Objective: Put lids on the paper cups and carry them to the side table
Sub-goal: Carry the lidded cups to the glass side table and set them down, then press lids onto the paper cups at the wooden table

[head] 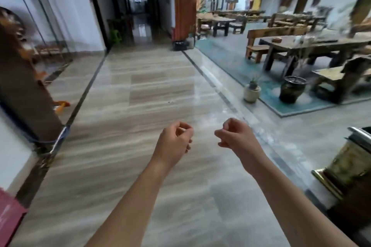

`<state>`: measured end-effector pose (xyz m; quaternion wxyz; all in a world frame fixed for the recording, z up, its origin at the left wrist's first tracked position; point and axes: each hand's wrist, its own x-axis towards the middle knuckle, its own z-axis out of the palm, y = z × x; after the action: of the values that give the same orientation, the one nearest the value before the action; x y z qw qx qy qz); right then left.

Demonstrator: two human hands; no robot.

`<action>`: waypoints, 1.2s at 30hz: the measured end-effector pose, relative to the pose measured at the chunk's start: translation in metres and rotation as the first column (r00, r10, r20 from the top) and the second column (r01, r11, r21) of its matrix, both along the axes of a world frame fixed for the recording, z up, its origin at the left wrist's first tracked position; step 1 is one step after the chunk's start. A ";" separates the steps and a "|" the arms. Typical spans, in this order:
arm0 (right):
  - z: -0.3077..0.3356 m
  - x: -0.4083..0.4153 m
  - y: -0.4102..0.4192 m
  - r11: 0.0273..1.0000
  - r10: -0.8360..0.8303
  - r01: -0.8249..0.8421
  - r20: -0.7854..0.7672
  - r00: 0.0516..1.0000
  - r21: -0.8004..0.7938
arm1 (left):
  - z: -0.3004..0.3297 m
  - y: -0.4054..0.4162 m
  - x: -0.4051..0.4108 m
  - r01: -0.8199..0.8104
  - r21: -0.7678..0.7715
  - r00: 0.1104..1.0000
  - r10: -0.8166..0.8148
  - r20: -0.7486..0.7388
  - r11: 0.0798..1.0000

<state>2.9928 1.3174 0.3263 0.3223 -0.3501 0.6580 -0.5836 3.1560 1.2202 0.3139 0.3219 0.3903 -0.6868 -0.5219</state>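
We are between stations here, with both bare forearms stretched out over the streaked beige polished tile floor and nothing in either hand. Our left hand sits at about 6 o'clock in the view, its grip narrow: fingers curled loosely toward the palm around nothing. Our right hand, just beside it toward 5 o'clock, is curled the same way, thumb near the forefinger, also carrying nothing. The two hands are close but apart

No paper cups or lids show anywhere, so we cannot say where they stand; they lie outside the view. We judge this as a walking step, either toward the cups or back from a delivery, and the frame does not settle which

At 2 o'clock a long dark wooden table stands on a teal rug, with a small pale potted plant and a dark round ceramic jar at the rug's near edge. The whole view is blurred

The next move calls for finding the cups, then opening a grip wide enough for a lid
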 end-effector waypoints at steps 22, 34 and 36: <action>0.049 -0.594 -0.321 0.832 -0.553 0.542 -0.097 0.827 -0.121 | 0.061 -0.377 -0.688 0.520 -0.049 0.834 -0.519 -0.187 0.853; -0.030 -0.945 -0.490 0.812 -0.582 0.581 -0.005 0.813 -0.058 | -0.011 -0.563 -1.032 0.508 0.106 0.860 -0.497 -0.121 0.855; -0.028 -1.012 -0.518 0.805 -0.591 0.591 0.011 0.806 -0.052 | -0.009 -0.590 -1.097 0.515 0.120 0.856 -0.502 -0.119 0.849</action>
<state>1.9810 0.7993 0.2986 0.1134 -0.1380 0.7193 -0.6713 2.0593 0.6297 0.3047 0.1710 0.1951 -0.7111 -0.6535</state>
